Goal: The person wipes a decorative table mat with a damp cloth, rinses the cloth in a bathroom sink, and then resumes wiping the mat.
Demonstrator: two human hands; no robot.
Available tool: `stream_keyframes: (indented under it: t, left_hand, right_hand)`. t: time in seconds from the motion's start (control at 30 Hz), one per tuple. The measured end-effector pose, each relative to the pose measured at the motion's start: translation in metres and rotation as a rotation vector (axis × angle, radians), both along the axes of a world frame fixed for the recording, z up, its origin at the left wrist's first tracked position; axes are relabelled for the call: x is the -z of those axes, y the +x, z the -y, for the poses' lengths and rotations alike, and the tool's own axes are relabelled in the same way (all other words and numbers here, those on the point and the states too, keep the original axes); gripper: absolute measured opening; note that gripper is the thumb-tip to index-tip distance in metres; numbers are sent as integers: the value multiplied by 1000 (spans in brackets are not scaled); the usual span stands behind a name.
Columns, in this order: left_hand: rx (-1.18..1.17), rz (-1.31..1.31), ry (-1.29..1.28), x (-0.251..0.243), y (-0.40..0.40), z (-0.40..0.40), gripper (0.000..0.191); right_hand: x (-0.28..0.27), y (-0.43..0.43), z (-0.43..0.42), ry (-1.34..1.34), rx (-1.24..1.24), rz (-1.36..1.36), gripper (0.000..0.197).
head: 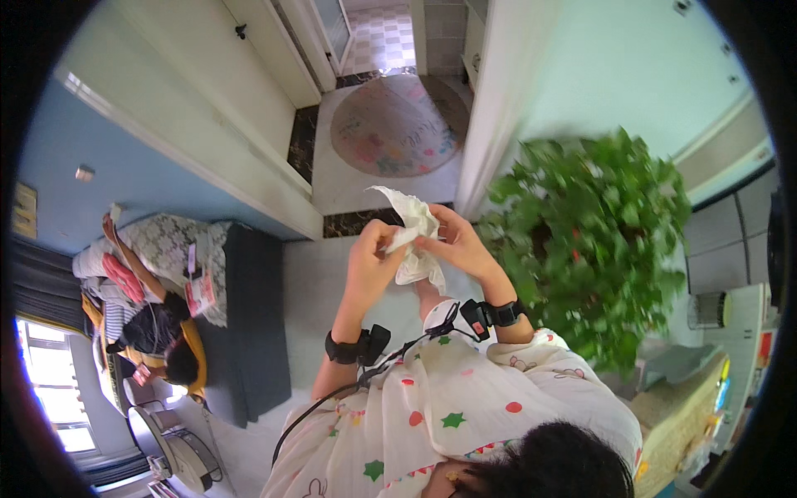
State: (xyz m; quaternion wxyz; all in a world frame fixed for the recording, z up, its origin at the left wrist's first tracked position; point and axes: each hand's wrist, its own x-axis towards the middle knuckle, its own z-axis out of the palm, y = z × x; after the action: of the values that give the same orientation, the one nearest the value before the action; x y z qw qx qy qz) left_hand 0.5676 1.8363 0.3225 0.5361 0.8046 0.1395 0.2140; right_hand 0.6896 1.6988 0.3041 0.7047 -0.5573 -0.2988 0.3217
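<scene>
A crumpled white tissue or thin cloth is held up in front of my body between both hands. My left hand pinches its left side with thumb and fingers. On the right side, my right hand grips it, thumb towards the middle and fingers partly behind the folds. One corner sticks up to the upper left, and a loose part hangs below the hands. Black straps with small devices circle both wrists, and a black cable runs between them across my patterned white top.
A large leafy potted plant stands close to my right arm. Ahead lies a round floral mat in a doorway. To the left, another person reclines by a grey sofa; a round white table stands nearby.
</scene>
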Motion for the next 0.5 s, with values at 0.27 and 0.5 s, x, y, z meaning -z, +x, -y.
stream_keyframes:
  t: [0.27, 0.5]
  left_hand:
    - [-341, 55, -315, -19, 165, -253, 20]
    - [-295, -7, -338, -10, 327, -401, 34]
  right_hand:
    - [16, 213, -184, 1, -66, -203, 34]
    - [-18, 355, -310, -36, 138, -179, 24]
